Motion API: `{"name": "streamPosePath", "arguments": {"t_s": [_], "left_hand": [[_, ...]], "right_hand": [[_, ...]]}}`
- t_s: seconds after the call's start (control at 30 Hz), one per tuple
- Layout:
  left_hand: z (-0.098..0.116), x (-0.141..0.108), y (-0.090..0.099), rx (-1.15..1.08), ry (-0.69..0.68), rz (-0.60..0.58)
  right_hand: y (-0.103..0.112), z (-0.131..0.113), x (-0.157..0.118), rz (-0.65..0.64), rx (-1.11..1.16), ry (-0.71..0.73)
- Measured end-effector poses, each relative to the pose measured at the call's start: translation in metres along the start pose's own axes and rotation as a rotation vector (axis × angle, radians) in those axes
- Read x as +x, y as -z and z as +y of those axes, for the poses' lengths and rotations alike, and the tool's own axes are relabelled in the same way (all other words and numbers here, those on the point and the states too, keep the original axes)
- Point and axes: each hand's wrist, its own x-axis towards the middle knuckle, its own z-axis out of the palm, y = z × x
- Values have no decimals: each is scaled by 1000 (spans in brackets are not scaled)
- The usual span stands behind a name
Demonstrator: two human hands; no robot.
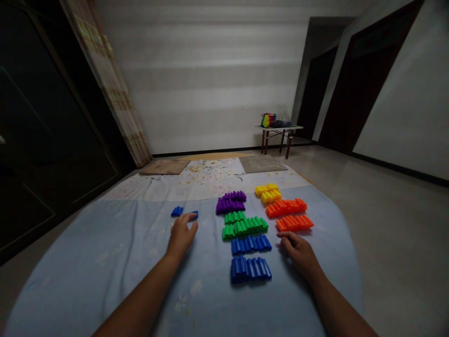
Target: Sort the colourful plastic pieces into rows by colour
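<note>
On the left of the table, my left hand (183,232) reaches over the cloth with thumb and fingers apart. Its fingertips are at a small blue plastic piece (195,215), partly covered by the fingers; whether they touch is unclear. Just beyond lies a small blue cluster (177,211). My right hand (297,249) rests loosely bent, index finger and thumb a little apart, nothing seen between them. It is close to the nearer orange row (293,223). Between my hands lie two blue rows (250,269), green ridged pieces (250,226) and purple ones (230,204).
A second orange row (286,208) and yellow pieces (268,193) lie farther right. Two flat boards, a brown one (164,167) and a grey one (263,164), are at the table's far end. A small side table (296,127) with bags stands by the wall.
</note>
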Motion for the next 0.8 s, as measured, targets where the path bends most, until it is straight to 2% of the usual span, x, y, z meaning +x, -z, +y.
{"name": "streamPosePath", "arguments": {"t_s": [0.17, 0.43, 0.53, 0.67, 0.8], "left_hand": [[-25, 27, -5, 136, 61, 9], [-24, 39, -14, 145, 61, -87], [-21, 35, -12, 67, 31, -176], [-19, 31, -3, -47, -78, -352], [-15, 30, 4, -40, -133, -405]], "right_hand": [[-1, -3, 0, 26, -22, 0], [0, -1, 1, 13, -42, 31], [0, -3, 0, 16, -42, 29], [0, -5, 0, 1, -27, 11], [0, -4, 0, -11, -7, 3]]}}
